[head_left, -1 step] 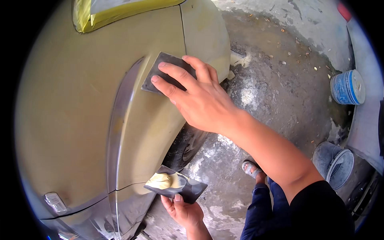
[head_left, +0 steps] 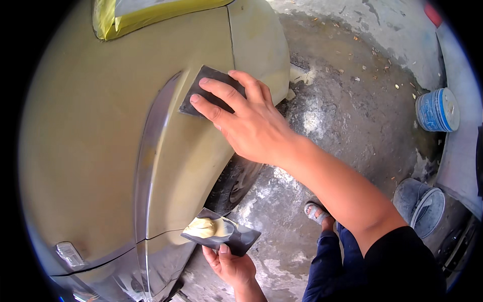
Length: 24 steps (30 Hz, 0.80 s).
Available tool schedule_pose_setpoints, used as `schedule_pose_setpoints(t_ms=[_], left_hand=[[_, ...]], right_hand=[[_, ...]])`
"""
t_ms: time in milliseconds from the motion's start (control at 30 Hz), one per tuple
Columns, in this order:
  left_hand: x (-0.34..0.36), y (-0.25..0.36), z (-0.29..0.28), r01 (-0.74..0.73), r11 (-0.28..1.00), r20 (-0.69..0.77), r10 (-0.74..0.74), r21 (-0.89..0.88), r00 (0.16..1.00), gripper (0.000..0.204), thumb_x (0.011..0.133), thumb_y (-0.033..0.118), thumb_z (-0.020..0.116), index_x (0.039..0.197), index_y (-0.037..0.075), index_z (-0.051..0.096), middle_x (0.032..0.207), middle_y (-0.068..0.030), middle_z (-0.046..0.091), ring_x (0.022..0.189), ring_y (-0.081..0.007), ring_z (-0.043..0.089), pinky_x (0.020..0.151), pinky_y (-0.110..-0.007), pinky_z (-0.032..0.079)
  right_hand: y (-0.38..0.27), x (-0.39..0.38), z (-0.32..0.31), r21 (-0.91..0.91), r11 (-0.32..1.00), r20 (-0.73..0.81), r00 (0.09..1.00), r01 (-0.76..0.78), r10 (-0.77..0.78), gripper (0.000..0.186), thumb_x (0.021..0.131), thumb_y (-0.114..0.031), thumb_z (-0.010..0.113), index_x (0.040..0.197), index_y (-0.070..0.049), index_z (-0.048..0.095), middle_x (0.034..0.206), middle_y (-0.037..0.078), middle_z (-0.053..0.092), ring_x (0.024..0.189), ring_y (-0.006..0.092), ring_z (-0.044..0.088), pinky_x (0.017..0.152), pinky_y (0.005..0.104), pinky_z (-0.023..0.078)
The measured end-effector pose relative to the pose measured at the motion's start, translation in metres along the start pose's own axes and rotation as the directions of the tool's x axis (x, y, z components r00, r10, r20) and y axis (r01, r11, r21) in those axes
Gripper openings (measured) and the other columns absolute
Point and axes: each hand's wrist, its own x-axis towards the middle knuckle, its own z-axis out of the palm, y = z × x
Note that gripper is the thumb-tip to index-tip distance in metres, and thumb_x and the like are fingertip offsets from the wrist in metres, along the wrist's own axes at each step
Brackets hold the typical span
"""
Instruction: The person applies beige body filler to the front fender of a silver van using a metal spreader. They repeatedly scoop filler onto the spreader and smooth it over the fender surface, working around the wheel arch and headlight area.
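Note:
My right hand presses a dark, flat rectangular putty spreader to the car's tan-olive body panel, just above the wheel. Its fingers lie across the spreader's face, and the thumb is hidden. Lower down, my left hand grips a dark, flat plate by its near edge, thumb on top. A lump of cream-coloured putty sits on that plate's left half, with a thin smear beside it. A purplish-grey trim strip runs down the panel to the left of the spreader.
Yellow masking film edges an opening at the top left. The wheel shows under the panel. A blue-and-white bucket and a grey bucket stand at the right on the stained concrete floor. My sandalled foot is below my right arm.

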Motion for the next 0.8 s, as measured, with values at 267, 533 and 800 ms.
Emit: schedule_pose_setpoints(t_ms=[267, 533, 800], left_hand=[[0.0, 0.002, -0.004, 0.007, 1.0, 0.007, -0.007, -0.006, 1.0, 0.053, 0.087, 0.004, 0.058, 0.138, 0.001, 0.042, 0.133, -0.013, 0.053, 0.121, -0.025, 0.052, 0.106, -0.042, 0.039], [0.001, 0.0, -0.004, 0.015, 1.0, 0.012, -0.015, -0.013, 1.0, 0.054, 0.088, 0.003, 0.057, 0.14, 0.004, 0.041, 0.134, -0.013, 0.052, 0.121, -0.0261, 0.052, 0.106, -0.044, 0.04], [-0.004, 0.0, -0.007, 0.008, 1.0, 0.029, -0.007, -0.008, 1.0, 0.056, 0.088, 0.002, 0.056, 0.141, 0.004, 0.04, 0.135, -0.0132, 0.052, 0.121, -0.0266, 0.052, 0.106, -0.044, 0.04]], right_hand=[[-0.006, -0.015, -0.005, 0.017, 1.0, 0.035, 0.999, -0.004, 0.004, 0.048, 0.079, -0.007, 0.06, 0.127, -0.017, 0.06, 0.142, 0.004, 0.042, 0.126, 0.0412, 0.036, 0.098, 0.0546, 0.035], [-0.011, -0.021, 0.018, -0.047, 0.998, 0.039, 0.999, 0.036, -0.034, 0.054, 0.079, -0.009, 0.061, 0.132, -0.016, 0.055, 0.144, 0.006, 0.035, 0.124, 0.0443, 0.035, 0.098, 0.0547, 0.036], [0.003, -0.004, -0.011, 0.017, 0.998, -0.033, 0.998, -0.062, 0.062, 0.051, 0.082, -0.012, 0.065, 0.131, -0.014, 0.054, 0.141, 0.005, 0.038, 0.123, 0.0396, 0.037, 0.097, 0.0542, 0.038]])
